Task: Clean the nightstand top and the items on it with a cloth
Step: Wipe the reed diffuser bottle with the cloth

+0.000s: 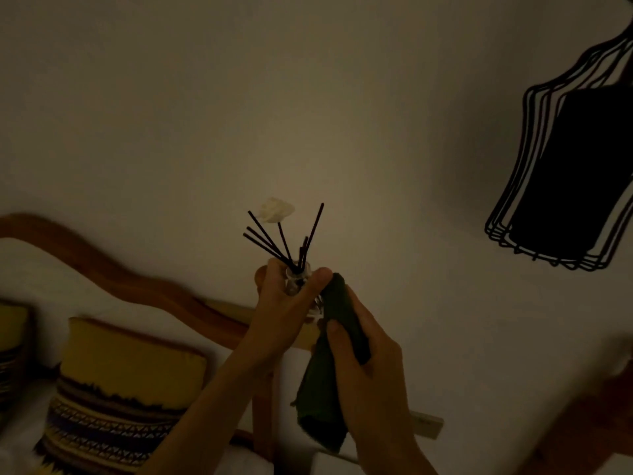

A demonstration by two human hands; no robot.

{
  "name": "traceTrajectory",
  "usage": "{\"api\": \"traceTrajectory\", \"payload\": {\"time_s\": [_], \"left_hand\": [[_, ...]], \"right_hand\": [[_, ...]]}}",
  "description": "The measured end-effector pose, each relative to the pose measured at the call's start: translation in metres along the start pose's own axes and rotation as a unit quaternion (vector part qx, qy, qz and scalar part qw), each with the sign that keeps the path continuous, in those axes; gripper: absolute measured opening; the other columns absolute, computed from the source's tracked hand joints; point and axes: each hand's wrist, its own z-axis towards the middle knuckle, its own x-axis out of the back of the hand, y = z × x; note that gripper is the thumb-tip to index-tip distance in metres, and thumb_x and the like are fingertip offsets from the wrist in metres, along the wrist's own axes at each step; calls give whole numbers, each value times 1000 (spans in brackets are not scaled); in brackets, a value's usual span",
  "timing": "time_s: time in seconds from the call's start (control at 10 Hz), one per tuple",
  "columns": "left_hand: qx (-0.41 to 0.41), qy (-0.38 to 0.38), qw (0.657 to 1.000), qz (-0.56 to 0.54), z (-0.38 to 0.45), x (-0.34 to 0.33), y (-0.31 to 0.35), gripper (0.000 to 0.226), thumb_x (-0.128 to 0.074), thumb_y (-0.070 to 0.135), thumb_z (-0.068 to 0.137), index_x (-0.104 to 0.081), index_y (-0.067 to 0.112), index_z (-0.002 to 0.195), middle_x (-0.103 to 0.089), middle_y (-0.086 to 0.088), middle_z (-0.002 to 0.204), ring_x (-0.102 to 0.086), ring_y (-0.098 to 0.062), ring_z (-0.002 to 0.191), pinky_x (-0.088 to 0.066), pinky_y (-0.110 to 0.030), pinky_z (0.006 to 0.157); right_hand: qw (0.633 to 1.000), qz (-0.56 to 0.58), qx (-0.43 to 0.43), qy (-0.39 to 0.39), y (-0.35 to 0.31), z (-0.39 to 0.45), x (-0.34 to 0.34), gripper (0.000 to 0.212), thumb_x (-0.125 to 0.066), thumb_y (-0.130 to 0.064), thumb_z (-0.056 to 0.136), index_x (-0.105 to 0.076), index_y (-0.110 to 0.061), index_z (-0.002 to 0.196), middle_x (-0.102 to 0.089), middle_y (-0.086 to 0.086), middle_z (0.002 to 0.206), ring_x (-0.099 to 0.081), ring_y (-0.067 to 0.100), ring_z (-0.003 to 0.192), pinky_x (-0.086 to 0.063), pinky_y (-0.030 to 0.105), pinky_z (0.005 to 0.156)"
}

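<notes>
Right hand grips dark cloth; left hand clasps diffuser bottle.

A dim, plain wall is seen filling most of the view. A black wire lamp shade, shaped like a cage around a dark inner body, is hung at the upper right. A curved wooden headboard is shown sweeping across the lower left, and a pale wooden strip is fixed along the wall below it. A yellow cushion with dark patterned bands is propped against the headboard, and the edge of a second cushion is glimpsed at the far left.
</notes>
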Motion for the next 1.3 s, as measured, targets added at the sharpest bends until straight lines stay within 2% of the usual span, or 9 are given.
{"api": "traceTrajectory", "payload": {"time_s": [0.2, 0.3, 0.6, 0.7, 0.8, 0.9, 1.0, 1.1, 1.3], "left_hand": [[4, -101, 995, 21, -6, 12, 7, 51, -74, 53, 65, -63, 18, 101, -72, -6, 87, -71, -19, 73, -60, -31, 62], [24, -112, 993, 11, -7, 16, 8, 59, -81, 42, 69, -60, 15, 117, -73, -7, 104, -73, -27, 92, -60, -49, 77], [-13, -122, 992, 5, -10, 39, 5, 22, -80, 38, 69, -78, 30, 90, -78, -3, 96, -76, -20, 90, -60, -23, 71], [-28, -166, 985, 27, -14, 41, 4, 20, -83, 25, 71, -79, 28, 91, -78, 1, 84, -77, -16, 78, -59, -20, 67], [-29, -196, 979, 42, -17, 39, 3, 30, -85, 16, 74, -72, 15, 101, -77, 0, 86, -76, -15, 74, -60, -23, 67], [-32, -164, 985, 32, -17, 39, 1, 46, -86, 29, 71, -68, 12, 110, -74, -11, 103, -74, -30, 91, -62, -49, 79], [-37, -111, 993, 24, -17, 41, -3, 33, -80, 35, 77, -74, 20, 105, -75, -11, 100, -72, -35, 92, -60, -49, 86], [-20, -96, 995, 19, -18, 45, -2, 16, -73, 34, 84, -76, 25, 96, -77, -7, 98, -73, -30, 94, -60, -37, 86], [-17, -136, 989, 50, -28, 40, 2, 11, -66, 36, 87, -74, 36, 79, -71, 12, 76, -68, -6, 75, -54, -15, 72]], "right_hand": [[998, 66, 3, -7, -4, 18, 15, 38, -57, -22, 99, -57, -37, 133, -69, -7, 120, -71, 14, 98, -60, 41, 88], [997, 71, 7, -38, -4, 25, 21, 35, -57, -23, 99, -60, -38, 130, -71, -6, 112, -73, 12, 88, -62, 35, 77], [995, -43, 55, -70, 13, 11, 29, 39, -59, -19, 97, -57, -35, 133, -71, -6, 112, -71, 10, 91, -60, 34, 86], [982, -107, 129, -91, 4, 10, 34, 36, -57, -20, 98, -60, -33, 131, -66, -22, 117, -61, -9, 105, -48, 11, 91], [975, -150, 134, -95, 4, 24, 29, 29, -52, -16, 100, -65, -25, 125, -70, -8, 106, -64, 1, 89, -48, 15, 78], [980, -130, 93, -116, 8, 32, 20, 32, -48, -19, 103, -60, -22, 132, -70, 5, 112, -67, 18, 94, -54, 35, 88], [986, -73, 110, -101, 15, 17, 19, 38, -54, -22, 100, -56, -31, 137, -66, -13, 126, -62, 2, 113, -49, 22, 99], [983, -65, 155, -71, 26, -6, 11, 38, -58, -23, 98, -58, -38, 133, -61, -26, 128, -54, -9, 120, -42, 10, 100], [978, -86, 188, -27, 24, 17, 2, 37, -54, -17, 99, -58, -29, 133, -60, -19, 128, -54, -6, 121, -41, 8, 98]]}}
